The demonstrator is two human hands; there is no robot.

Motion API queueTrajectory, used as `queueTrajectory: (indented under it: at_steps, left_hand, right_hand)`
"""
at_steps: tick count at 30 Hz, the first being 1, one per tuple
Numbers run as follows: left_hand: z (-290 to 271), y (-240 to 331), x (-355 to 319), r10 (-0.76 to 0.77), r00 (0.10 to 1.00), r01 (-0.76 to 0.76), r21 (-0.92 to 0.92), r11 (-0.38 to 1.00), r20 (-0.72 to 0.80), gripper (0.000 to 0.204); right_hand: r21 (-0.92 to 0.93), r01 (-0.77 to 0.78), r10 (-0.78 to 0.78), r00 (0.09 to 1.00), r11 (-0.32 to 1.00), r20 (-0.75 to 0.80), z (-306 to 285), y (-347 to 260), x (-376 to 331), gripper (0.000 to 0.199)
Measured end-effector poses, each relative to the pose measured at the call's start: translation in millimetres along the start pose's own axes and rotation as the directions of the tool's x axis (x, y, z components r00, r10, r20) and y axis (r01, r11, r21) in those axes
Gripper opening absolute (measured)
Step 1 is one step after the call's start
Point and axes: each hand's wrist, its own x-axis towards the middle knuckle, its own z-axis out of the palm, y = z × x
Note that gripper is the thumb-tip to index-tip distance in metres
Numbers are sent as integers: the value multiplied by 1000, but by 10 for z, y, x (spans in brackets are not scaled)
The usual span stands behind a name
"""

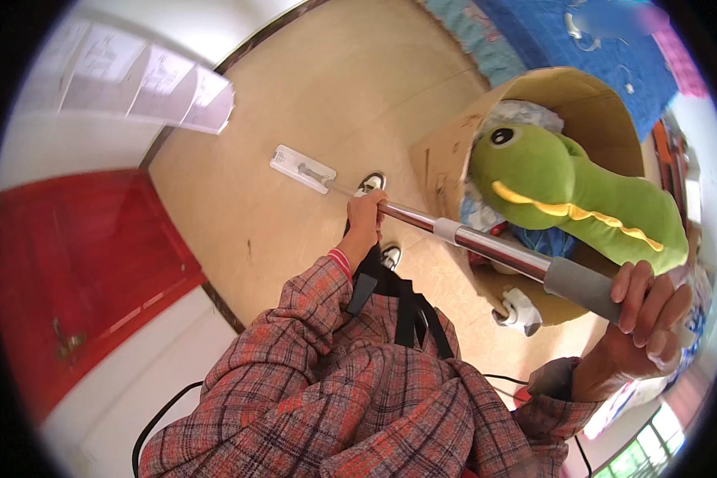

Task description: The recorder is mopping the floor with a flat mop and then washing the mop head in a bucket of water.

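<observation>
A flat mop [486,245] with a shiny metal pole slants across my front. Around the lower pole my left hand [365,217] is closed, just above the mop head. My right hand [644,319] grips the top end of the pole, at the grey foam handle [583,288]. The mop's white rectangular head [303,168] rests on the tan floor [311,88], ahead of my shoes.
To the right stands an open cardboard box [446,155] holding a green plush toy [534,171] and bagged items. A red door [88,271] is at left. A clear wall rack [147,76] juts out at upper left. Blue bedding [550,40] lies far right.
</observation>
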Motion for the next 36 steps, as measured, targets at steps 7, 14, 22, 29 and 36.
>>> queueTrajectory:
  at_steps: [7,14,22,29,36]
  left_hand:
    - [-883,-884,-282,-82,981,82,-6,997,-174,25]
    - [-693,-1078,-569,83,978,-121,-201,972,-191,20]
    - [-204,-1019,-1096,121,993,-119,-283,952,-10,18]
    - [-602,-1709,-1394,5,985,41,-259,965,174,19]
    - [-1299,-1866,-1508,32,995,-2,-309,951,94,20]
  right_hand:
    - [155,-172,184,981,973,-68,22,412,-776,15]
    - [262,-68,122,973,963,-196,-481,-42,-1629,23]
    - [-102,159,-180,949,982,-260,297,-843,-2318,17]
    - [-312,214,-237,971,925,-38,935,-1165,-2790,17]
    - [-237,267,-266,963,934,34,1555,-962,-3056,12]
